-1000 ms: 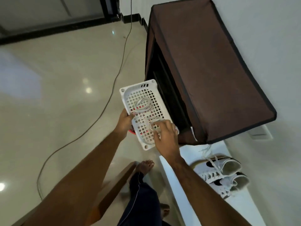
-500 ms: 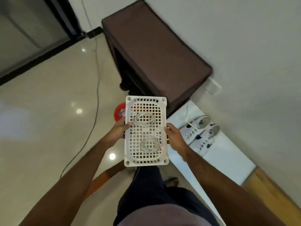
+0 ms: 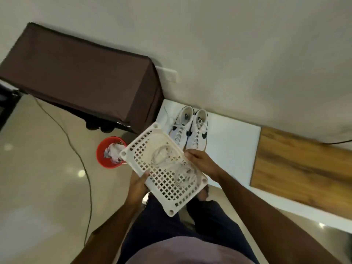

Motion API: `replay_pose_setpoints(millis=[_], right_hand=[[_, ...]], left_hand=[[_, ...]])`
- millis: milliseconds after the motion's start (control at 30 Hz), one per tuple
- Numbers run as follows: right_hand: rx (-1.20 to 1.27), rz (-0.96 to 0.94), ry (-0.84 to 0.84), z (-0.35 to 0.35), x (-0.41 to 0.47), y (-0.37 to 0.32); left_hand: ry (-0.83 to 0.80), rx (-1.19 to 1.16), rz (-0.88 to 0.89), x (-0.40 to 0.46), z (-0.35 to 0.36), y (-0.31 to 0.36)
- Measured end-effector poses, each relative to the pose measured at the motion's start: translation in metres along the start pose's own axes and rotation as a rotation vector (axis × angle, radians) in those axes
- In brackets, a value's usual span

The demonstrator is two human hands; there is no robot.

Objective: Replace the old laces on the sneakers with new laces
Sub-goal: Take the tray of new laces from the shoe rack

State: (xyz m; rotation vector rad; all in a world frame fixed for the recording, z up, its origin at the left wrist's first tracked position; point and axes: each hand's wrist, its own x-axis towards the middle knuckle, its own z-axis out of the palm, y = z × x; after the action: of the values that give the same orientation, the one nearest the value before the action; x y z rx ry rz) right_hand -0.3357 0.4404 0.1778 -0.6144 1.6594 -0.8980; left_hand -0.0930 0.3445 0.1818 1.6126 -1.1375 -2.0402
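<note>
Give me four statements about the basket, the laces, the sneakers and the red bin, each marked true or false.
1. Both hands hold the white basket, left hand and right hand on opposite long sides. True.
2. The basket is empty. False: two coiled laces lie in it.
3. The sneakers stand side by side on the white surface by the wall. True.
4. The red bin is empty. False: crumpled paper fills it.

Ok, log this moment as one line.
hands: left and right hold basket | inside: laces | sneakers: still laced
</note>
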Motion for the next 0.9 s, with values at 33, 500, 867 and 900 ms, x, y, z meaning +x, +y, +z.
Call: replay_pose_setpoints(millis=[33,500,867,900], right_hand=[[0.004,0.001,0.018,-0.008,-0.005,0.008],[0.382,0.308,0.657,-0.127,-0.03,0.18],[0.294,0.449,0.945,-0.188,0.031,0.269],[0.276,0.452,0.941,-0.191,0.035,0.272]], left_hand=[[-0.039,0.043,-0.019,0.0,0.013,0.0],[-0.422,0.614,-0.036,0.115,0.24,-0.028],[-0.518,0.916,0.134,0.198,0.34,-0.118],[-0.522,0.938,0.148,0.206,0.342,-0.124]])
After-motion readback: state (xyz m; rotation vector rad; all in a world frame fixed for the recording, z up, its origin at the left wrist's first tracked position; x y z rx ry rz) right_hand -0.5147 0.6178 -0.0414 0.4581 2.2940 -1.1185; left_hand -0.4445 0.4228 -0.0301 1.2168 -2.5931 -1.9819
